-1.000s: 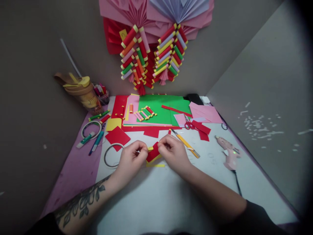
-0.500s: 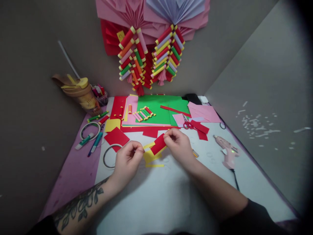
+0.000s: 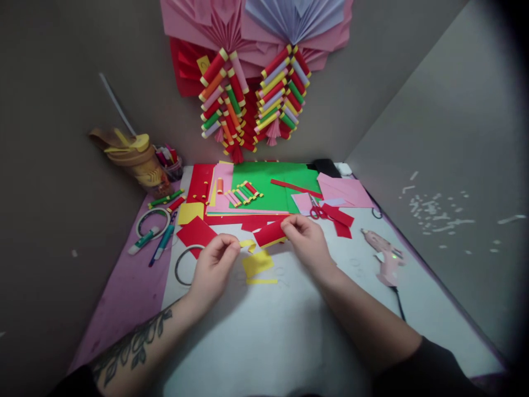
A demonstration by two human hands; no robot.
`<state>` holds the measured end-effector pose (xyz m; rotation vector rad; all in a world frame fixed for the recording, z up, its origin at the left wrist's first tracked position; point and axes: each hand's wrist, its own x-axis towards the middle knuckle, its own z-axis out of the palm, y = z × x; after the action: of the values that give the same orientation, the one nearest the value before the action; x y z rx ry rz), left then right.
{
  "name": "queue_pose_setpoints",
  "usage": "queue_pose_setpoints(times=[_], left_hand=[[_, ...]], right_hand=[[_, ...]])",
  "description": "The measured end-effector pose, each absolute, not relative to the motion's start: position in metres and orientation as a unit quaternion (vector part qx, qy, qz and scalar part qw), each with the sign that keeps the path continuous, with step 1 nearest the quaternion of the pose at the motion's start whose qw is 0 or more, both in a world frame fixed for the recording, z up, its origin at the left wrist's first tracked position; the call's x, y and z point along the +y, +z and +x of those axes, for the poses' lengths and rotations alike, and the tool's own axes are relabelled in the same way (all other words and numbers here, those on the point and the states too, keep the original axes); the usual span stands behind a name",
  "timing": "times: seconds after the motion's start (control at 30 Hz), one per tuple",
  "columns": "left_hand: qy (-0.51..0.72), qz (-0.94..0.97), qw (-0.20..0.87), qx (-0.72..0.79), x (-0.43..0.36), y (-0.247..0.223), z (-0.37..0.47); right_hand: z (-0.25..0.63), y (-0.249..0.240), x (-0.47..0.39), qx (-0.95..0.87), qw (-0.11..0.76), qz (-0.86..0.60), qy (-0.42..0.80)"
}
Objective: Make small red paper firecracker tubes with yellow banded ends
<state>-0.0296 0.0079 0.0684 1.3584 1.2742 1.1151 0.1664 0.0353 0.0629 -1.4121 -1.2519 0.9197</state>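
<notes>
Pinched between the thumb and fingers of my left hand [image 3: 219, 262] is the end of a narrow yellow strip [image 3: 248, 244], which curls toward the right. My right hand [image 3: 306, 240] grips the right end of a red paper piece [image 3: 268, 234] with yellow along its lower edge. A small gap separates the strip from the red piece. Below them on the table lie a yellow paper piece [image 3: 258, 263] and a thin straight yellow strip [image 3: 262, 282]. A roll of tape [image 3: 177, 266] rests beside my left hand, partly over a red square [image 3: 196, 231].
Behind my hands are a green sheet [image 3: 268, 171], small paper rolls [image 3: 243, 193] and red scissors [image 3: 317, 211]. A glue gun [image 3: 384, 253] lies at the right. Markers [image 3: 163, 242], another tape roll [image 3: 140, 219] and a tilted cup [image 3: 140, 162] are at the left.
The yellow strip has come away from the red piece and now curls from my left hand. The red piece has turned flatter, and my right hand has shifted slightly right.
</notes>
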Motion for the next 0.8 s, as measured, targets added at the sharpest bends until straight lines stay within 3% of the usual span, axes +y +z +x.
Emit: queue_pose_setpoints(times=[0.2,0.4,0.57,0.67,0.8], left_hand=[[0.467,0.476,0.571,0.479,0.012,0.06,-0.028],[0.472,0.422,0.612,0.473,0.01,0.062,-0.023],[0.451,0.395,0.639,0.482,0.006,0.064,-0.017],[0.442,0.411,0.63,0.489,0.009,0.064,-0.021],[0.441,0.493,0.534,0.527,0.026,0.063,-0.038]], right_hand=[[0.156,0.049,0.033,-0.552,0.401,-0.564,0.465],[0.147,0.064,0.01,-0.7,0.493,-0.449,0.255],[0.138,0.062,-0.001,-0.769,0.463,-0.424,0.12],[0.141,0.064,0.002,-0.752,0.464,-0.438,0.163],[0.147,0.07,0.012,-0.648,0.482,-0.494,0.322]])
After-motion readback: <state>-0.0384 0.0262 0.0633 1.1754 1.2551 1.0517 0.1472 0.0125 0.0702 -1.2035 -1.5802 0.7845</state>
